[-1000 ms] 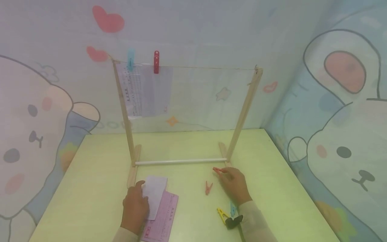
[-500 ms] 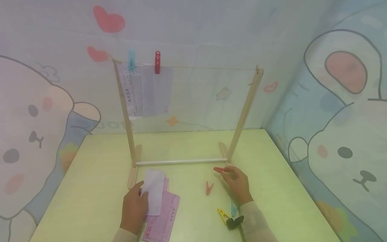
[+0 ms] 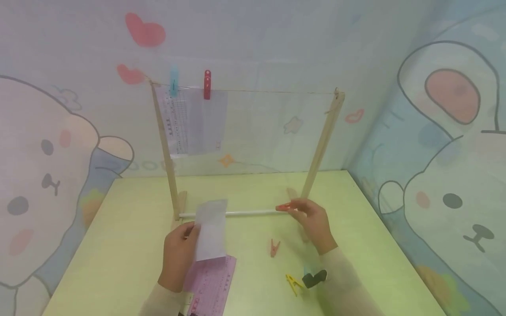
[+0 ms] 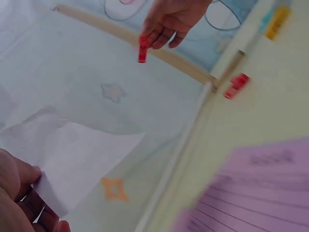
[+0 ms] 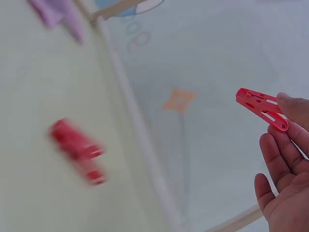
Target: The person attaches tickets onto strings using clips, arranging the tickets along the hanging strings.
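Head view: I'm holding a white paper slip (image 3: 211, 230) in my left hand (image 3: 178, 254), thumb and fingers pinching its left edge, slip upright with its long axis roughly vertical, lifted off the table (image 3: 118, 245) above the pink form (image 3: 209, 285). Right hand (image 3: 314, 221) is pinching a red clothespin (image 3: 283, 207) by its tail end, long axis roughly level, nose pointing left toward the slip. Left wrist view confirms the clip nose (image 4: 143, 48) is sticking out past the fingertips; can't tell if the clip itself is squeezed apart.

Key relation: string (image 3: 272, 91) on the wooden frame (image 3: 322, 145) is running left-right, well above both hands. Free span is lying right of the hung sheet (image 3: 195, 120), which is already clipped by a blue pin (image 3: 173, 82) and a red pin (image 3: 207, 84). That span is sitting up and between my hands, slightly nearer the left one sideways. My read: slip's top edge would need to meet the string first, clip coming down across it, so the clip would have to turn from level to upright.

Spare pins are lying on the table: an orange-red one (image 3: 273, 247), a yellow one (image 3: 292, 283).
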Available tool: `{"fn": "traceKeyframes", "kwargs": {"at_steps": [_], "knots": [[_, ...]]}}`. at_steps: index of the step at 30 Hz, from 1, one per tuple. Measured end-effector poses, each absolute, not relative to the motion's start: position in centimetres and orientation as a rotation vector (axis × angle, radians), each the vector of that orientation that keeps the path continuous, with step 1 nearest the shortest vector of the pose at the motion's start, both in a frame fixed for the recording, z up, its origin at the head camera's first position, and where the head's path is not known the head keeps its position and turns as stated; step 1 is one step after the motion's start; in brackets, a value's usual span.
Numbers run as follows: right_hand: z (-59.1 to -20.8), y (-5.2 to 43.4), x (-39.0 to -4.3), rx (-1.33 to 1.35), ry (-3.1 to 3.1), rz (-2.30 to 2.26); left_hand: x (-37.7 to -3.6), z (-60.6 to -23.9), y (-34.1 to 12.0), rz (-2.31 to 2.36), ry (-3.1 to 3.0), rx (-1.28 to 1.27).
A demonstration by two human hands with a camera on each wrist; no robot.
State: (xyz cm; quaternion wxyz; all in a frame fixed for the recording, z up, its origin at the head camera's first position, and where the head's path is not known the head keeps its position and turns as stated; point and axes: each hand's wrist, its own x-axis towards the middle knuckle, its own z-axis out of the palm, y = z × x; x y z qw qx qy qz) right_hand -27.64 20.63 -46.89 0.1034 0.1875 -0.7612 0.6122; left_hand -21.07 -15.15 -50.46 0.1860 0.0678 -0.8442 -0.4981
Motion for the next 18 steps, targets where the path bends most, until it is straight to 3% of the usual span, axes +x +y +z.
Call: {"fn": "traceKeyframes", "kwargs": {"at_steps": [7,13,18], "knots": [[-36.5,19.1,-28.8,0.895,-2.080,1.781,-24.1,-42.3,-13.8,-1.473,-2.201,0.097],[-26.5,16.5,-28.1,0.997,-2.073,1.513,-26.9,-35.7,-12.6,-1.600,-2.041,-0.011],[-20.6,14.5,-28.5,1.013,-2.091,1.370,-28.4,-31.3,-11.7,-1.649,-1.999,-0.059]]}}
